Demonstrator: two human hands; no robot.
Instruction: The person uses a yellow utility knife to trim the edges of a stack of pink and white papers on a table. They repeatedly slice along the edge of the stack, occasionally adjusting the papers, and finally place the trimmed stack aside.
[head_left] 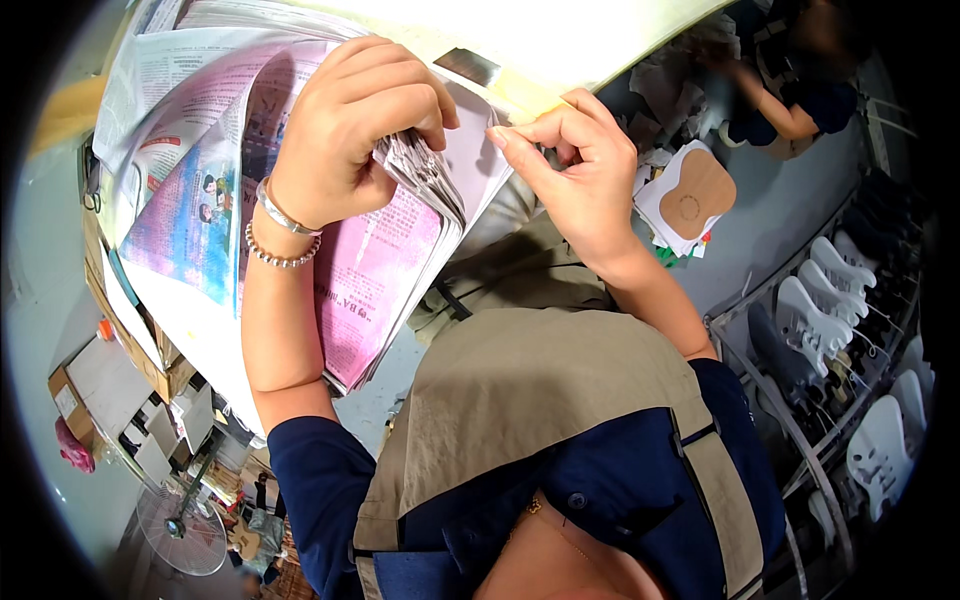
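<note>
My left hand (pixel 365 125) is closed round the bunched, folded edge of a stack of newspapers (pixel 385 265), pink on their upper sheet. That wrist wears a metal bangle and a beaded bracelet. To its right, my right hand (pixel 575 160) is pinched, thumb against forefinger, at the papers' far right edge. What lies between those fingertips is too small to make out. A pale yellow strip (pixel 525 95) lies just beyond the pinch, beside a dark flat piece (pixel 467 67) on the pale table (pixel 560 35).
More newspapers (pixel 180 200) spread out at the left. A brown guitar-body-shaped template (pixel 690 195) lies on white sheets at the right. Below it, a metal rack (pixel 790 430) holds several white guitar bodies (pixel 805 320). Another person (pixel 800 110) works at the far right. A fan (pixel 180 530) stands lower left.
</note>
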